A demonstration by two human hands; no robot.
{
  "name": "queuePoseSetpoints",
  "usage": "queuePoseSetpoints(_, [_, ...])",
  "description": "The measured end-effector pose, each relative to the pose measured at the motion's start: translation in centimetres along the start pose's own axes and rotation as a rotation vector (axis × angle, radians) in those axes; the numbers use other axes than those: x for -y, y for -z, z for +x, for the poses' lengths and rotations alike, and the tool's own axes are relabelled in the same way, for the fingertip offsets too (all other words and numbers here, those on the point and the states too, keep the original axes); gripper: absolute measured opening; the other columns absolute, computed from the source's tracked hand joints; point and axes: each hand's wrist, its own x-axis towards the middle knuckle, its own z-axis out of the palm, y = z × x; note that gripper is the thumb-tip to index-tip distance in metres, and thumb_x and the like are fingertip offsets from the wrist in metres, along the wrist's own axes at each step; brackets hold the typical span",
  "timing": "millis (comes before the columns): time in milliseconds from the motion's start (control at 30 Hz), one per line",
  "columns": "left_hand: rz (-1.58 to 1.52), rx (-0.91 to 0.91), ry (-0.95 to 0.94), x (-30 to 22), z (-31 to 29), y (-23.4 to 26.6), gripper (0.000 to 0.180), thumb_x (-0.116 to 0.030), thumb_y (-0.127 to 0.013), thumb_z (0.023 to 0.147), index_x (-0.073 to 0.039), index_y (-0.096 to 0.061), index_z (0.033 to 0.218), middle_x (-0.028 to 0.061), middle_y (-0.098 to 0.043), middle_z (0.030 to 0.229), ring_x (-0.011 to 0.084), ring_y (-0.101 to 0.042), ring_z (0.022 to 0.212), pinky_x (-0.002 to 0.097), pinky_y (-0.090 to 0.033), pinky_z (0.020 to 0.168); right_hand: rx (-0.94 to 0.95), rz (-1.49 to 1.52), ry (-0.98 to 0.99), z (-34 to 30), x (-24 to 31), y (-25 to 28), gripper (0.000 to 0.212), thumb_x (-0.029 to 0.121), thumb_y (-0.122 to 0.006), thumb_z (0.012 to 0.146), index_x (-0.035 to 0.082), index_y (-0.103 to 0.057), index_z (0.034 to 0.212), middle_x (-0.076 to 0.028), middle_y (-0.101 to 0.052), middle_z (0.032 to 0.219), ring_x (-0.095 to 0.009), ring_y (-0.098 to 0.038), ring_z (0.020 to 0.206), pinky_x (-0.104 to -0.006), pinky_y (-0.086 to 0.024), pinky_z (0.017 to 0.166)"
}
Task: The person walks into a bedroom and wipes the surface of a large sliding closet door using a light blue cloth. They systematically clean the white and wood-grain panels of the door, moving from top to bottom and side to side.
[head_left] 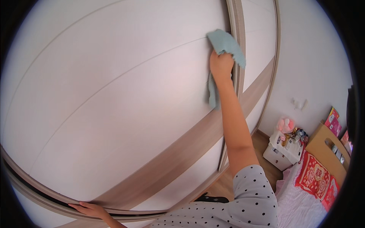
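Observation:
A large white sliding wardrobe door (pixel 133 76) with a wood-toned band fills most of the view. High up near its right edge, my right hand (pixel 221 65) is closed round a pale teal cloth (pixel 224 41). Part of the cloth spreads above the fist against the door and its frame (pixel 238 34), and another part hangs down beside the wrist. At the lower left, my left hand (pixel 90 210) rests with fingers stretched out on the door's left edge strip, holding nothing.
A second wardrobe panel (pixel 258 45) stands to the right. Beyond it are a white bedside cabinet (pixel 279 157) with a pink plush item (pixel 286 124) and small things on top, then a bed with a red patterned pillow (pixel 313 173) and tan headboard (pixel 323 142). A dark object (pixel 213 198) lies on the floor.

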Motion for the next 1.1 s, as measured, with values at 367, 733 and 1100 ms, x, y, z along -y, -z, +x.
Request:
queuePoseSetpoints(367, [-0.11, 0.037, 0.199, 0.3, -0.3, -0.4, 0.05, -0.016, -0.036, 0.099, 0.004, -0.024, 0.143, 0.0257, -0.024, 0.147, 0.0338, -0.032, 0.133, 0.0363, -0.025, 0.109, -0.115, 0.098, 0.416, -8.0, 7.0, -0.5, 0.018, 0.001, -0.056, 0.08, -0.002, -0.065, 0.096, -0.015, -0.065, 0.095, -0.034, -0.06, 0.084, -0.0412, -0.046, 0.075])
queuePoseSetpoints(733, [-0.365, 0.133, 0.263, 0.2, -0.6, 1.4, 0.053, -0.013, -0.041, 0.096, 0.001, -0.023, 0.144, 0.0167, -0.021, 0.151, 0.0249, -0.021, 0.139, 0.0322, -0.016, 0.112, 0.507, 0.625, 0.766, -25.0, 20.7, 1.7, 0.026, 0.017, -0.059, 0.079, 0.009, -0.064, 0.103, -0.009, -0.062, 0.103, -0.03, -0.058, 0.095, -0.0445, -0.045, 0.078])
queuePoseSetpoints(1100, [-0.47, 0.261, 0.232, -0.4, -1.2, 2.2, 0.063, 0.008, -0.052, 0.08, 0.002, -0.031, 0.14, 0.0191, -0.034, 0.145, 0.0321, -0.031, 0.135, 0.0369, -0.026, 0.109, 0.754, 0.669, 1.171, -31.3, 35.0, 3.2, 0.012, 0.013, -0.062, 0.067, 0.012, -0.064, 0.079, -0.007, -0.06, 0.082, -0.026, -0.055, 0.081, -0.0516, -0.038, 0.078])
